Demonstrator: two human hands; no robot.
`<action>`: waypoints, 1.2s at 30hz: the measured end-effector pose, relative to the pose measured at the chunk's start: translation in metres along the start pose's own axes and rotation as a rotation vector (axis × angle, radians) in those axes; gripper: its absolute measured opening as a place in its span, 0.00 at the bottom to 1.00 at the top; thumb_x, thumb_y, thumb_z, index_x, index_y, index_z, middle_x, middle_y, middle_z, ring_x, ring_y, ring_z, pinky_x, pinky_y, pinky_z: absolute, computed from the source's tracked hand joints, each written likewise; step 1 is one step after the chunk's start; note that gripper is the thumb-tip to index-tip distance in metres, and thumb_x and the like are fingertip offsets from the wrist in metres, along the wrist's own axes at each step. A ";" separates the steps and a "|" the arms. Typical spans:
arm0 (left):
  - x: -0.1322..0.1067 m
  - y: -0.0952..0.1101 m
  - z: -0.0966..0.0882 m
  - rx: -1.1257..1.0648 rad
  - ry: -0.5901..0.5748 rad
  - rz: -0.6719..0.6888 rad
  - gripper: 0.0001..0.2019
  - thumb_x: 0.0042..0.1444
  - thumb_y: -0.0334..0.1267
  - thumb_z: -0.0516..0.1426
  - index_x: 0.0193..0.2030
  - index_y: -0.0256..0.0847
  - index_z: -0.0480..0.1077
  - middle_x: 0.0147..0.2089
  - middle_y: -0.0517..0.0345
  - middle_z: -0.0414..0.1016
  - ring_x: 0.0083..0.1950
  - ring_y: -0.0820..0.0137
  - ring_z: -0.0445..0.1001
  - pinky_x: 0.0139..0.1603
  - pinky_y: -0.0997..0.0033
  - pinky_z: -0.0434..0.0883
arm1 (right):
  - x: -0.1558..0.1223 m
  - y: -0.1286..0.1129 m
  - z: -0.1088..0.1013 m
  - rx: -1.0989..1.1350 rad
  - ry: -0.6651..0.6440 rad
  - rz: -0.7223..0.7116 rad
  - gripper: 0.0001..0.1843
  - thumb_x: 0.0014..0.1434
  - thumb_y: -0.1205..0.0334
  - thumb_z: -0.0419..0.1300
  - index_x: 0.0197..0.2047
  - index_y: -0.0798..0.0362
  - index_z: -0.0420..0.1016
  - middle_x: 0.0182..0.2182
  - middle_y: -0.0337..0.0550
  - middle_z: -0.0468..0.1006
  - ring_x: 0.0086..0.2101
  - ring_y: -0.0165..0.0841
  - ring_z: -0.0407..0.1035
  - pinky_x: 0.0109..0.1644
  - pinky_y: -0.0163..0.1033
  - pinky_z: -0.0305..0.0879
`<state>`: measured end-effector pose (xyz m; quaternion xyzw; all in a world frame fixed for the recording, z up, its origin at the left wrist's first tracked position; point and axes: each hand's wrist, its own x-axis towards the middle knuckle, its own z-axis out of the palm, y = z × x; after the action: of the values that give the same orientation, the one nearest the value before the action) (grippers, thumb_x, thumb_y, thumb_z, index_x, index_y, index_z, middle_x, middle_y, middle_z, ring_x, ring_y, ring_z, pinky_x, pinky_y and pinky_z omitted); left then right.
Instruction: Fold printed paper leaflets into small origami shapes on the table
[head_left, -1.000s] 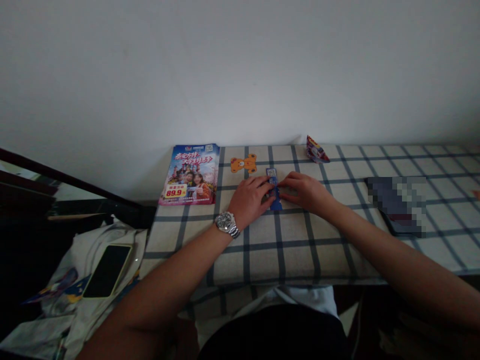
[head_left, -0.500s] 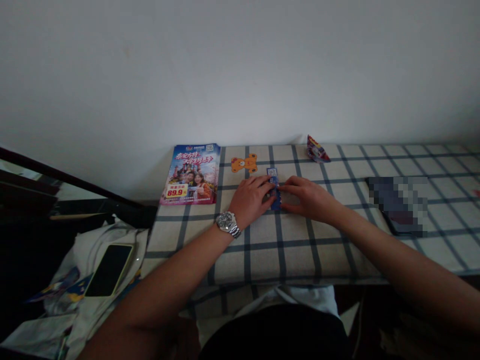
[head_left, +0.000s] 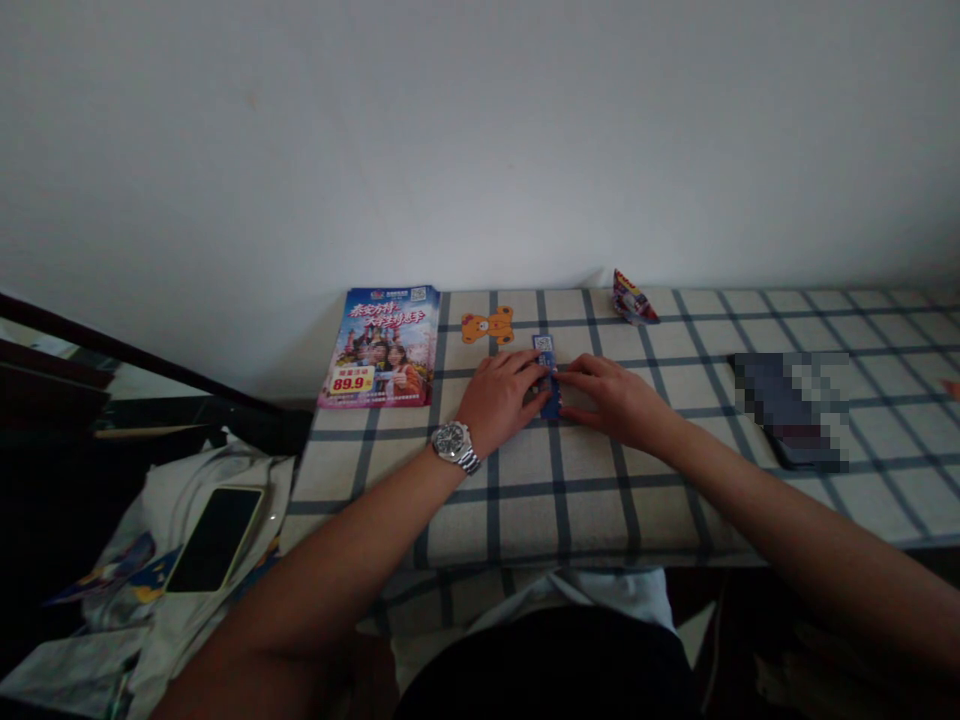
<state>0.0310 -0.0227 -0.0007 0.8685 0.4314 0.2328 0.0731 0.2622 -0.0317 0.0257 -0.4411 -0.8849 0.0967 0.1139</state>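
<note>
A narrow folded flyer point(head_left: 544, 345), blue with a QR code at its far end, lies on the checked cloth between my hands. My left hand point(head_left: 499, 398), with a metal watch point(head_left: 453, 443) at the wrist, presses its fingertips on the flyer's left part and covers much of it. From the other side, my right hand point(head_left: 611, 395) pinches the flyer's right edge with thumb and fingers. Just beyond the left hand is a flat orange bear cutout point(head_left: 487, 325). To the left lies a stack of printed flyers point(head_left: 382, 350).
Near the wall stands a folded, pointed paper piece point(head_left: 632, 300). A dark, partly blurred phone-like object point(head_left: 780, 410) rests on the right of the cloth point(head_left: 600, 510). Lower left, another phone point(head_left: 215, 540) lies on pale fabric. A small reddish shape at the right edge is unclear.
Both hands keep their hold on the folded flyer, with barely any movement. The whole view has shifted very slightly. The reddish shape at the right edge reaches a little further in.
</note>
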 end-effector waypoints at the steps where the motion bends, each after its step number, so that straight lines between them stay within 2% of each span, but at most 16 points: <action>1: 0.000 0.000 0.000 -0.003 0.000 0.002 0.14 0.68 0.42 0.60 0.59 0.45 0.76 0.68 0.53 0.72 0.65 0.55 0.70 0.63 0.49 0.70 | -0.001 0.000 0.000 0.006 0.000 -0.010 0.26 0.63 0.57 0.68 0.64 0.46 0.75 0.52 0.51 0.77 0.50 0.47 0.75 0.55 0.52 0.75; 6: 0.001 -0.003 0.002 -0.022 0.013 0.011 0.14 0.69 0.43 0.59 0.59 0.46 0.76 0.68 0.54 0.73 0.65 0.56 0.70 0.65 0.49 0.70 | -0.001 0.005 0.000 0.034 0.007 -0.029 0.25 0.64 0.52 0.67 0.63 0.46 0.75 0.52 0.50 0.77 0.49 0.47 0.75 0.54 0.51 0.74; 12: 0.001 -0.008 0.002 -0.054 0.006 0.028 0.14 0.71 0.39 0.56 0.60 0.46 0.76 0.67 0.54 0.73 0.65 0.58 0.70 0.66 0.50 0.70 | 0.005 -0.001 0.009 0.035 0.092 0.075 0.15 0.67 0.52 0.64 0.54 0.50 0.78 0.45 0.49 0.78 0.43 0.42 0.76 0.48 0.45 0.72; 17: 0.001 -0.010 0.002 -0.060 -0.004 0.026 0.15 0.70 0.36 0.55 0.60 0.47 0.76 0.67 0.54 0.73 0.64 0.58 0.71 0.66 0.50 0.70 | 0.011 -0.010 0.017 -0.033 0.159 0.149 0.15 0.64 0.51 0.67 0.48 0.50 0.76 0.42 0.48 0.77 0.42 0.43 0.74 0.47 0.46 0.71; 20: 0.001 -0.010 0.001 -0.054 -0.015 0.025 0.17 0.70 0.32 0.54 0.60 0.47 0.77 0.68 0.55 0.73 0.64 0.59 0.71 0.66 0.51 0.70 | 0.010 -0.013 0.018 -0.056 0.165 0.145 0.17 0.61 0.51 0.70 0.49 0.50 0.75 0.44 0.49 0.76 0.43 0.45 0.73 0.48 0.48 0.71; 26: 0.002 -0.009 0.001 -0.059 -0.011 0.013 0.17 0.70 0.31 0.54 0.60 0.46 0.77 0.68 0.56 0.73 0.66 0.59 0.70 0.67 0.51 0.69 | 0.002 -0.015 0.016 -0.033 0.142 0.092 0.30 0.56 0.48 0.74 0.58 0.49 0.73 0.49 0.52 0.76 0.47 0.49 0.73 0.53 0.54 0.72; 32: 0.001 -0.008 0.001 -0.049 -0.006 0.011 0.16 0.69 0.32 0.55 0.59 0.46 0.77 0.68 0.55 0.73 0.66 0.59 0.70 0.67 0.50 0.69 | 0.002 -0.013 0.016 -0.005 0.141 0.070 0.29 0.58 0.48 0.72 0.59 0.49 0.74 0.49 0.53 0.75 0.48 0.50 0.72 0.53 0.56 0.72; 36: 0.002 -0.008 0.000 -0.030 -0.012 0.026 0.16 0.70 0.34 0.55 0.60 0.46 0.76 0.68 0.55 0.73 0.65 0.58 0.70 0.65 0.51 0.69 | 0.004 -0.006 0.014 0.049 0.146 0.050 0.19 0.67 0.51 0.64 0.57 0.50 0.76 0.46 0.51 0.76 0.46 0.46 0.74 0.53 0.51 0.73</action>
<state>0.0258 -0.0164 -0.0029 0.8743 0.4159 0.2350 0.0860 0.2512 -0.0327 0.0144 -0.4659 -0.8604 0.0888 0.1864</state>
